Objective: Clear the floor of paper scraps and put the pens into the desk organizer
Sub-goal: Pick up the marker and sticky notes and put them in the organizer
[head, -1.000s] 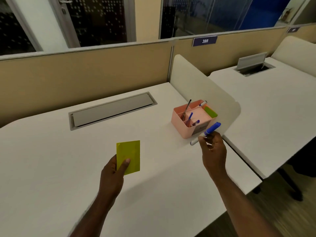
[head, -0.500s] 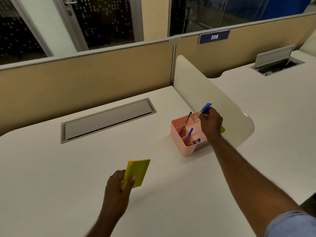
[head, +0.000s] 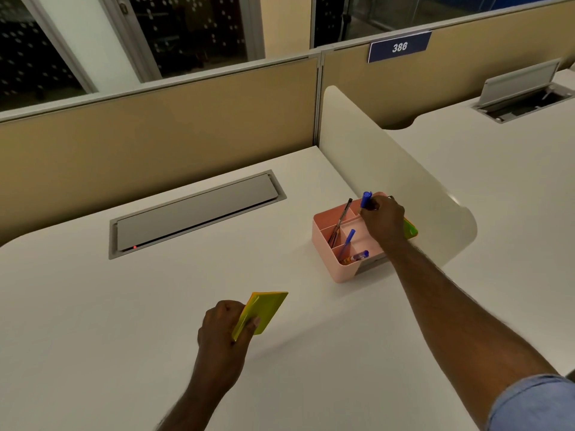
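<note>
one sign can be read — a small dark blue plate [head: 399,47] with white digits "386", fixed on the top edge of the tan partition [head: 186,126] behind the desks. the grey label on the pink organizer [head: 339,269] — too hidden to read.

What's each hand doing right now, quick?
Left hand: closed on the yellow-green paper.
Right hand: closed on the blue marker, over the pink organizer.
</note>
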